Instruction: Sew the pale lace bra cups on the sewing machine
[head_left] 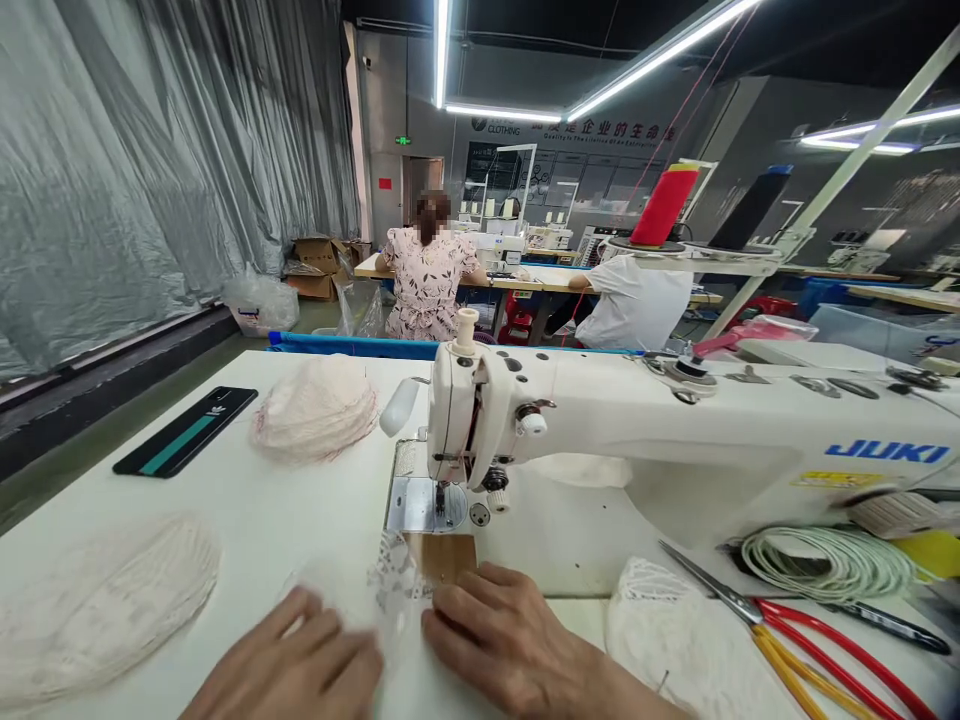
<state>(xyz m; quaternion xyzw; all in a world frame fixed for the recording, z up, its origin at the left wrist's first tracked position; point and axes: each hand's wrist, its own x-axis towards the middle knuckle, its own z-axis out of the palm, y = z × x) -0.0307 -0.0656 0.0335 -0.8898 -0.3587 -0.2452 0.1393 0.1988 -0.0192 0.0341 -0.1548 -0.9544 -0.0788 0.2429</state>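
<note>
A thin white lace piece [394, 575] lies in front of the sewing machine [457, 410], just short of its needle plate [420, 503]. My left hand [296, 655] is at the lace's left side, somewhat blurred, with bent fingers closed on the sheer cloth. On the other side, my right hand [510, 635] has its fingers curled and pressed together at the lace's right edge. Its fingertips also reach a brown flat patch [442, 558] below the plate. The presser foot [440, 498] stands over the plate; whether it touches anything is unclear.
White lace stacks lie at far left [112, 610], beyond the left hand [315, 408] and at right [682, 640]. A phone [187, 432] rests on the table. Scissors [750, 610] and a coiled cord [825, 565] sit at right. Two people [431, 270] work ahead.
</note>
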